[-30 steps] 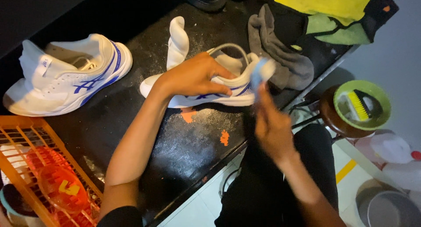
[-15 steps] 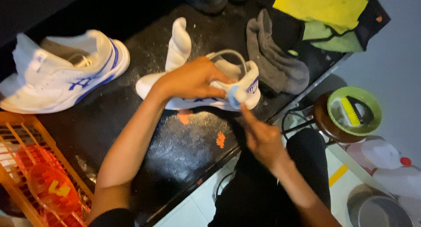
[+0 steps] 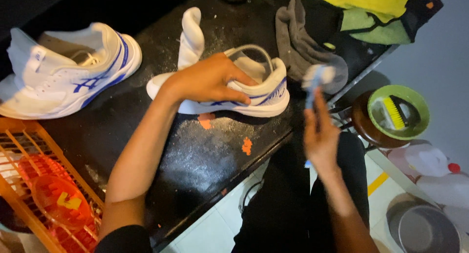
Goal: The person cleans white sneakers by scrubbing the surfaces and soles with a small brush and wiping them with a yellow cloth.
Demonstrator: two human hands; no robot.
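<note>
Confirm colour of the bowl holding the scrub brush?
Green bowl, with a yellow-bristled scrub brush inside; clearest at the right of the head view.

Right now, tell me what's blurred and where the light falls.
Head view: the right hand and its small brush are motion-smeared; the left hand and held shoe stay sharp; light strikes the dusty black table, upper left corner falls dark.

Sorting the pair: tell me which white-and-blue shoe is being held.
The right-hand shoe, heel toward the brush, is under the left hand grip. The other shoe lies untouched at the counter's far left.
</note>
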